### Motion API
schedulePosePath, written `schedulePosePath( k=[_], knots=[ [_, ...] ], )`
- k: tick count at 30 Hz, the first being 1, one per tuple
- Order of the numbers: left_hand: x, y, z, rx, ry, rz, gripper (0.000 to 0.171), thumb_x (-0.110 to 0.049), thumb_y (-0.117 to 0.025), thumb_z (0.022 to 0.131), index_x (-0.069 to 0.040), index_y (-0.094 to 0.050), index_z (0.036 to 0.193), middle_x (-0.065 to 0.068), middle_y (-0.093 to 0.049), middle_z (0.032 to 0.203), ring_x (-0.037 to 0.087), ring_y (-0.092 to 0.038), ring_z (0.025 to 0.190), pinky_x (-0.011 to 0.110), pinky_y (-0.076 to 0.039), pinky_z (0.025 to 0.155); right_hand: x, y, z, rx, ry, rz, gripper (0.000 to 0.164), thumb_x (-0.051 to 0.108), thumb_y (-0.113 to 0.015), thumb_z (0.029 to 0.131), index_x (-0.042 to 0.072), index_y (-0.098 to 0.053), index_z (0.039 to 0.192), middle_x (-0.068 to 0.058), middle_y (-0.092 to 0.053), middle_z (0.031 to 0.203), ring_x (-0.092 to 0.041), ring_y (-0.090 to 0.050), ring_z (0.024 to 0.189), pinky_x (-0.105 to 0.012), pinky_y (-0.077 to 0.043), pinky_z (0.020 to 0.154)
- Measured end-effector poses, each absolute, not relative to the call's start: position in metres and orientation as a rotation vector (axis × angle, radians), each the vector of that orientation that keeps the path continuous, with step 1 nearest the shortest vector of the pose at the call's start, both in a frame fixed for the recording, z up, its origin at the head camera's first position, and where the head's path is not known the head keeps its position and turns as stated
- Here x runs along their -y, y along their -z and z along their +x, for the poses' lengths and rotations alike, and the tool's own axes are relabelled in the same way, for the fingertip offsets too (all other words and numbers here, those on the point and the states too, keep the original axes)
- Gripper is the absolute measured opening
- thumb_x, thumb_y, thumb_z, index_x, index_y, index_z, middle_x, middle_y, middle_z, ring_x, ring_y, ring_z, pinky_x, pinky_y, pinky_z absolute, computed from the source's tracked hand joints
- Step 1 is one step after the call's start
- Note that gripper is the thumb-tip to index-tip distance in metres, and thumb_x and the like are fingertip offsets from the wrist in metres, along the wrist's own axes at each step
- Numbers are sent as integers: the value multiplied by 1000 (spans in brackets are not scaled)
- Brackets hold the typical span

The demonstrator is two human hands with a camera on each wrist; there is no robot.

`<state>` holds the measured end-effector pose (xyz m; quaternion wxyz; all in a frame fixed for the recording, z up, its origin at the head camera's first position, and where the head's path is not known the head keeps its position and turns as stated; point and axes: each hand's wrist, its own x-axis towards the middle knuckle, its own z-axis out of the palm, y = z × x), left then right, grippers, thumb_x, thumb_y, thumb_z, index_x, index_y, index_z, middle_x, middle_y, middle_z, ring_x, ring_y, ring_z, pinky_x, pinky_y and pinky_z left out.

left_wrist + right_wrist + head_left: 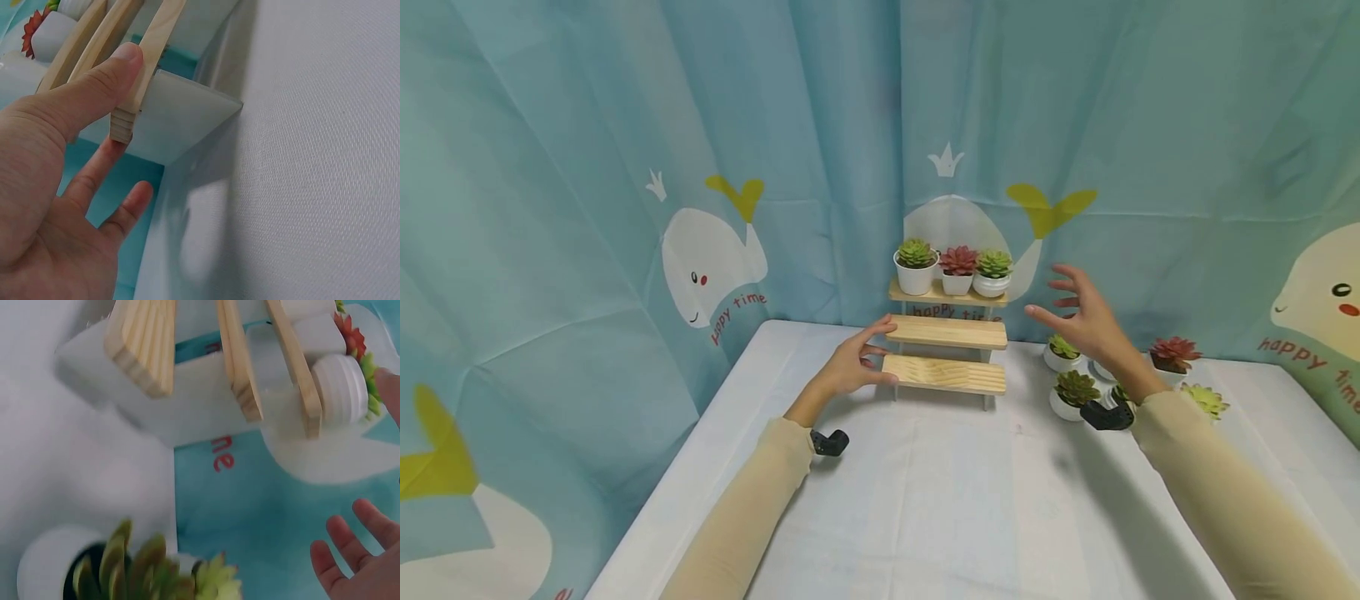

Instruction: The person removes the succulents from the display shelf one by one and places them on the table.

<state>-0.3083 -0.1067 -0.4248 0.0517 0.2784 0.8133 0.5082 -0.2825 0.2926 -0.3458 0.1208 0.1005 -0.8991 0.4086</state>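
A three-tier wooden plant stand (946,332) with pale boards and whitish side panels stands against the curtain. My left hand (847,367) holds its left end, thumb over a board and fingertips at the board's end in the left wrist view. Along the top tier sit a green succulent in a white pot (916,278), a red succulent (958,261) and another green succulent (995,264). My right hand (1088,317) hovers empty to the right of the top tier, fingers spread apart and bent a little. Both lower boards are bare.
Several more potted succulents stand on the white-covered table (955,500) at right, among them a dark green one (1077,388), a red one (1175,352) and a yellow-green one (1205,400). My right forearm partly hides them. A blue whale-print curtain (835,125) hangs behind.
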Motion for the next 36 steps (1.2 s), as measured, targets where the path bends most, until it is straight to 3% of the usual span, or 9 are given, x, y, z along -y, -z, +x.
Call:
schedulePosePath(
  k=[15,22,36],
  knots=[
    [106,426,-310,-2486,-1533,861,87,-10,-89,81,-19,-45,156,-8,-22,170,28,-61,126,46,-54,94,-256,347,-303,2520,-1400,357,82,42,-72,97,12,-28,160,-24,-45,152,-47,-52,123,-61,-47,96],
    [107,427,-310,-2482,-1539,849,87,-9,-89,81,-19,-45,156,-10,-21,170,27,-61,126,46,-53,95,-243,344,-313,2516,-1510,246,82,47,-72,96,11,-30,157,-22,-43,153,-43,-53,124,-56,-47,99],
    [107,427,-309,-2474,-1555,852,88,-9,-89,81,-19,-45,156,-7,-21,170,28,-61,127,50,-53,95,-227,344,-318,2530,-1476,151,83,46,-71,96,4,-31,156,-25,-43,153,-42,-51,126,-57,-45,101]
  ],
)
